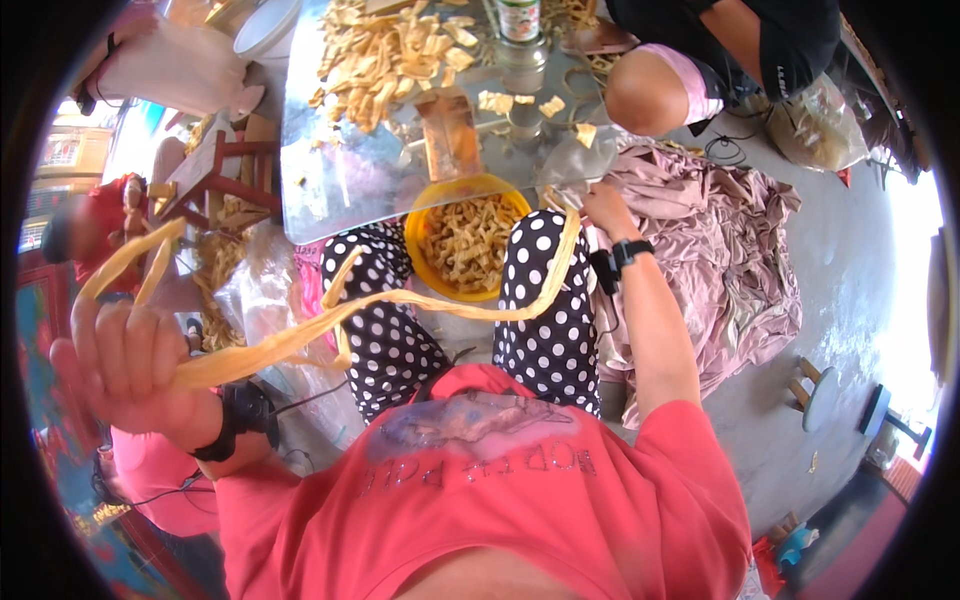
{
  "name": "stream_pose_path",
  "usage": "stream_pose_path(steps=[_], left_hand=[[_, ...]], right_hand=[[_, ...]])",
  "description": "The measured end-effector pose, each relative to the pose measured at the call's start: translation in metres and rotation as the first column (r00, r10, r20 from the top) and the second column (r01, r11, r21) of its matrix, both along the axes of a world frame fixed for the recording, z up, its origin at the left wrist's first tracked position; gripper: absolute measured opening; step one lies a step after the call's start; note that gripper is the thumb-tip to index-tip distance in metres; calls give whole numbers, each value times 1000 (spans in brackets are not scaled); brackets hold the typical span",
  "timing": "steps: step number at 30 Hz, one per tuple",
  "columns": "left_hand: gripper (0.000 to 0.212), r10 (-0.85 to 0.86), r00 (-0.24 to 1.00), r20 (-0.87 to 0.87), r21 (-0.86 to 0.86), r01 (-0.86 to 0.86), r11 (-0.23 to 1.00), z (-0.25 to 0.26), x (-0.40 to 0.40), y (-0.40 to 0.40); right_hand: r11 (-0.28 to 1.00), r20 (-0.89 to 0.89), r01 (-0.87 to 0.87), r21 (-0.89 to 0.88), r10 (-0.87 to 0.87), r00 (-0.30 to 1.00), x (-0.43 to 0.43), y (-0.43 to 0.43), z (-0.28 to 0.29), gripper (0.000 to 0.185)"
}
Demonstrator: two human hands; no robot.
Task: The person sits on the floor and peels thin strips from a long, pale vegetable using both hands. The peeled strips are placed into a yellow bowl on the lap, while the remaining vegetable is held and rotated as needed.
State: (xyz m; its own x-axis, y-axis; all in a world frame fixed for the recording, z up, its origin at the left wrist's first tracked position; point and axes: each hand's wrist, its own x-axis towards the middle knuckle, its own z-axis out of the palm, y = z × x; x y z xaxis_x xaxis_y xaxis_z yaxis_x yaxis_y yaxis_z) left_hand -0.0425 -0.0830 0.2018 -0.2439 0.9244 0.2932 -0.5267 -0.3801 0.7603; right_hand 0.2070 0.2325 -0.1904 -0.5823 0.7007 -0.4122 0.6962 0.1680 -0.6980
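My left hand (135, 367), raised at the left, is closed in a fist around a long, flat, pliable tan strip (442, 304). A loop of it rises above the fist. From there the strip sags across my lap and bends up over my right knee. Beside that knee, my right hand (604, 206) has curled fingers at the strip's far end; the fingertips are partly hidden. Between my knees stands a yellow plastic basin (411, 251) holding many short, knotted-looking tan pieces (469, 247). The near edge of a glass tabletop (337, 187) overlaps the basin's far part.
On the glass lie a heap of tan strips (390, 67) and a can (517, 19). A crumpled mauve cloth (697, 240) spreads at my right. Another person's knee (649, 90) is across the table. A plastic bag (262, 300), a wooden chair (247, 172) and a small stool (820, 400) stand around me.
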Motion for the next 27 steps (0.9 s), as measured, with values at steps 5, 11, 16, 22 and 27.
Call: stream_pose_path(steps=[5, 11, 16, 22, 27], left_hand=[[37, -62, 998, 27, -3, 62, 998, -10, 13, 5], [38, -201, 974, 103, 64, 195, 979, -18, 21, 27], [40, -234, 972, 32, 214, 222, 951, -20, 1, 43], [40, -216, 951, 223, 199, 173, 965, -34, 37, 61], [41, -342, 852, 395, 73, 342, 937, -87, 113, 82]], right_hand=[[898, -228, 341, -278, -407, 885, 64, -27, 28, 27], [978, -654, 0, -206, -138, 744, 57, -118, 167, 44], [849, -295, -284, 445, 439, 849, 15, -150, 188, 33], [491, -213, 43, 870, 297, 931, 40, -89, 233, 8], [654, -597, 387, 650, 125, 792, 47, -72, 301, 15]])
